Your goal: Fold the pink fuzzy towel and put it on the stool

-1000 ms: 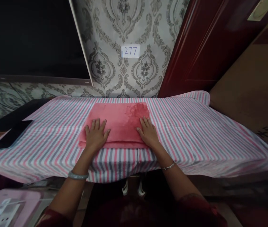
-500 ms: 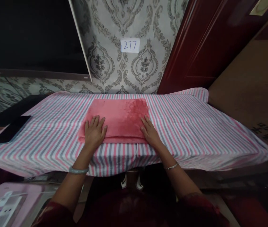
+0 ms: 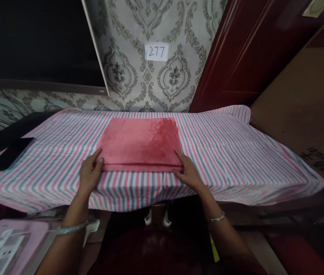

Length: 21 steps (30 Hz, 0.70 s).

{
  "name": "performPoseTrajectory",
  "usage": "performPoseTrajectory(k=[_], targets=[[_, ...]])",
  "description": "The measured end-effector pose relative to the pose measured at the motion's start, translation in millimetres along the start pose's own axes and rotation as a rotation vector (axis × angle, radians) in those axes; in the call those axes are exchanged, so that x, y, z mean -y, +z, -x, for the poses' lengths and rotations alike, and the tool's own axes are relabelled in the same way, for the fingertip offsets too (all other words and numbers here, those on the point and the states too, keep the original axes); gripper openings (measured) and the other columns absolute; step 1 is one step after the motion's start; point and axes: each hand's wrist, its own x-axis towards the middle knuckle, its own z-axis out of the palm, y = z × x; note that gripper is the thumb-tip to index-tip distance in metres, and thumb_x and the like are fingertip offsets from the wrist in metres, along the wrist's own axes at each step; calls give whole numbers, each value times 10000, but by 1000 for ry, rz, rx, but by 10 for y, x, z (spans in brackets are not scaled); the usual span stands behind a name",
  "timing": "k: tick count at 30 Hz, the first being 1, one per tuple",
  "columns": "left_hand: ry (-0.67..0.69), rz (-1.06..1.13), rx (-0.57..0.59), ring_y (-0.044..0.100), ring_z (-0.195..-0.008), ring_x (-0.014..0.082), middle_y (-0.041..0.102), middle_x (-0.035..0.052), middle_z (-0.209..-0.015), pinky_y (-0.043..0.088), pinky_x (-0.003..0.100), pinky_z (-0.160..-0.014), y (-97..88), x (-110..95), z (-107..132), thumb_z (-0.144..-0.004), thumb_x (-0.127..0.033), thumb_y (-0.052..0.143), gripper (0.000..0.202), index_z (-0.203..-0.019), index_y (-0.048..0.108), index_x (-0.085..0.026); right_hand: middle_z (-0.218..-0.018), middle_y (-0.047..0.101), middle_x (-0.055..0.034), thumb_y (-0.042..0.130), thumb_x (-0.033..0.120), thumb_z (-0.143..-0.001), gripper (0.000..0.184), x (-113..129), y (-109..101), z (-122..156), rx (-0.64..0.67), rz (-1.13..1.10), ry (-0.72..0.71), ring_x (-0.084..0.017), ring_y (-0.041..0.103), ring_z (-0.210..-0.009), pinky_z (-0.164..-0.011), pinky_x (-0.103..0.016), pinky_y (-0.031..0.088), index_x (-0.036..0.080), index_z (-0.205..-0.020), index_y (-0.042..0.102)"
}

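A folded pinkish-red plush cloth [image 3: 139,141], like a towel, lies flat on the striped tablecloth [image 3: 221,152], with a darker brushed patch at its right. Its folded layers show along the front edge. My left hand [image 3: 91,168] rests against the cloth's left side near the front corner, thumb and forefinger apart. At the opposite side, my right hand [image 3: 188,170] touches the front right corner, its thumb by the front edge and its fingers along the side. Neither hand visibly pinches the cloth; the undersides of the fingers are hidden.
A dark phone [image 3: 10,154] lies at the table's left end. Behind stands a television [image 3: 36,46], and a paper marked 277 [image 3: 156,51] is on the wall. A cardboard box [image 3: 302,103] borders the right. A power strip [image 3: 4,250] sits low at left.
Both hands lay flat on top of the cloth before. My left hand has slid outward to its left edge, and my right hand has moved slightly outward and down to the front right corner.
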Motion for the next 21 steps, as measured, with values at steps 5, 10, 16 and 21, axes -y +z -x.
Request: performPoseTrajectory(k=[5, 10, 16, 21], targets=[[-104, 14, -62, 611, -1198, 314, 631, 128, -1365, 482, 472, -1050, 23, -15, 23, -907, -483, 436, 624, -1444, 510, -173, -1566, 440, -113, 563, 233, -767, 862, 3, -17, 16, 11, -9, -5, -318, 399, -1435, -1163, -516, 363, 235, -1584, 287], [-61, -30, -73, 642, -1095, 308, 687, 137, -1227, 486, 478, -1009, 20, -85, 52, -905, -474, 430, 592, -1392, 563, -166, -1548, 460, -113, 562, 224, -779, 843, -23, -10, 29, -14, -25, -28, -334, 434, -1399, -1150, -560, 368, 244, -1577, 294], [-46, -46, -92, 637, -1059, 331, 699, 154, -1151, 493, 491, -969, 26, -70, 29, -889, -503, 419, 641, -1388, 576, -131, -1530, 477, -111, 564, 214, -780, 835, -9, 10, 24, -29, -36, -31, -334, 449, -1381, -1130, -561, 390, 253, -1573, 305], [-64, -81, -74, 642, -1007, 353, 700, 163, -1071, 517, 512, -911, -15, -94, 7, -880, -531, 399, 694, -1407, 556, -107, -1530, 475, -124, 560, 192, -744, 857, 27, 19, -1, -24, -68, -1, -327, 448, -1378, -1136, -545, 383, 227, -1566, 321]])
